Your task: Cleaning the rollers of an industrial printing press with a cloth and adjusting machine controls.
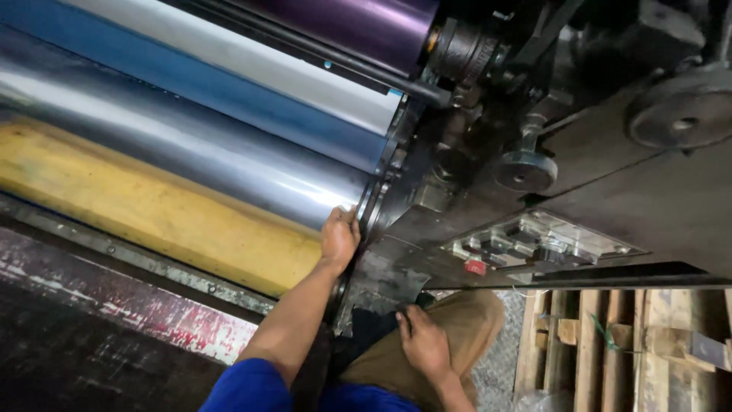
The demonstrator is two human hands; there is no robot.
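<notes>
Farthest out from the fingers on the left lie the long rollers of a printing machine: a yellow roller (152, 206) nearest the person, a shiny steel roller (191, 145) above it, then a blue roller (229, 99) and a purple roller (358, 23) higher up. The left hand (339, 236) is at the right end of the steel roller, its fingers (347, 216) curled onto the roller's edge where it meets the dark side frame (396, 229); they look closed on that rim, though whether they grip it or only press I cannot tell. To do this well, I judge the fingertips should sit on the outer rim, clear of the narrow gap between the steel and yellow rollers, with the wrist straight and the pull steady. Right of those fingers is the frame, and further right a control panel (534, 240) with a red button (475, 267). The right hand (423, 343) rests lower down on the tan trouser leg (457, 328), fingers loosely bent, holding nothing. Beyond it lies a wooden pallet (610, 343).
</notes>
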